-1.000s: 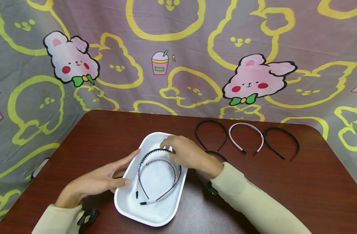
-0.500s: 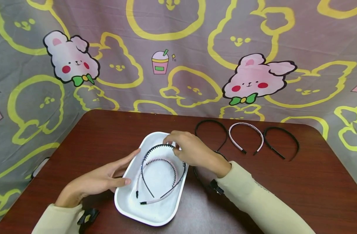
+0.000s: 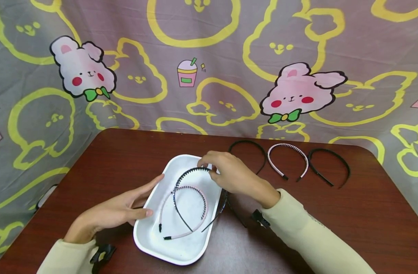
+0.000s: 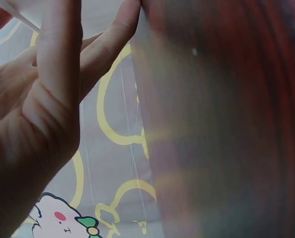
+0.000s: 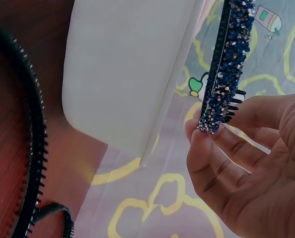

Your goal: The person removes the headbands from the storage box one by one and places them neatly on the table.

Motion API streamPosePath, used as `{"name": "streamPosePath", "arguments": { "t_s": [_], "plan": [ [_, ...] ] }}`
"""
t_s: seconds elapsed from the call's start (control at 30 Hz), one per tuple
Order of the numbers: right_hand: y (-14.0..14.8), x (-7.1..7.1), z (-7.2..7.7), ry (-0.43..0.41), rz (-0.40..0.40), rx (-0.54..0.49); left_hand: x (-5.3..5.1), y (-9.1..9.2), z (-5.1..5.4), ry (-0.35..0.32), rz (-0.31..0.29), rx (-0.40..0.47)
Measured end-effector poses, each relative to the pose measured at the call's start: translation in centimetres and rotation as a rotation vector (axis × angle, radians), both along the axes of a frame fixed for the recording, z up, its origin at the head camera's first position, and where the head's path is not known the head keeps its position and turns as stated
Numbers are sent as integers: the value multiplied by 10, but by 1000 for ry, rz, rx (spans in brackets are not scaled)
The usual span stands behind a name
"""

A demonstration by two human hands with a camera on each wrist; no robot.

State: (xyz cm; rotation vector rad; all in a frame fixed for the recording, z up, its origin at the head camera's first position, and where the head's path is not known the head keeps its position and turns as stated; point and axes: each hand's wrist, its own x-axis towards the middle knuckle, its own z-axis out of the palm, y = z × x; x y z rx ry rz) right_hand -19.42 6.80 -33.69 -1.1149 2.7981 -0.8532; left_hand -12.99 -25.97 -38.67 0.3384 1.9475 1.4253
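Observation:
My right hand (image 3: 234, 175) pinches the top of a dark headband set with blue rhinestones (image 5: 227, 64) and lined with comb teeth. This headband is tilted above the right side of a white tray (image 3: 174, 249), its two ends hanging near the rim. Inside the tray lies a pale pink toothed headband (image 3: 183, 234). On the tray's left side rests my left hand (image 3: 118, 209), thumb at the rim and fingers extended along the outer wall. In the left wrist view, the left fingers (image 4: 60, 59) look straight; what they touch is partly out of frame.
To the right on the brown table (image 3: 332, 224) lie a black headband (image 3: 246, 141), a pink-and-white one (image 3: 271, 160) and another black one (image 3: 345, 167). A further dark toothed headband (image 5: 38, 124) lies beside the tray, mostly behind the right forearm. A patterned cloth (image 3: 222, 57) hangs behind.
The right hand has lifted the rhinestone headband slightly and carried it rightward, from over the pink headband toward the tray's right rim. The left hand and tray look unchanged.

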Motion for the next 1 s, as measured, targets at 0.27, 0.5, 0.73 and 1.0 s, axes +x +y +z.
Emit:
{"name": "streamPosePath", "arguments": {
  "t_s": [0.27,0.5,0.73,1.0],
  "plan": [
    [14,3,0,10,-12,-17,0,0,1,-5,6,-6],
    [27,7,-1,45,-39,-34,0,0,2,-9,13,-12],
    [47,7,-5,48,-49,-47,0,0,1,-10,10,-10],
    [77,8,-11,99,-69,-22,-1,-1,1,-15,13,-19]
  ]
}}
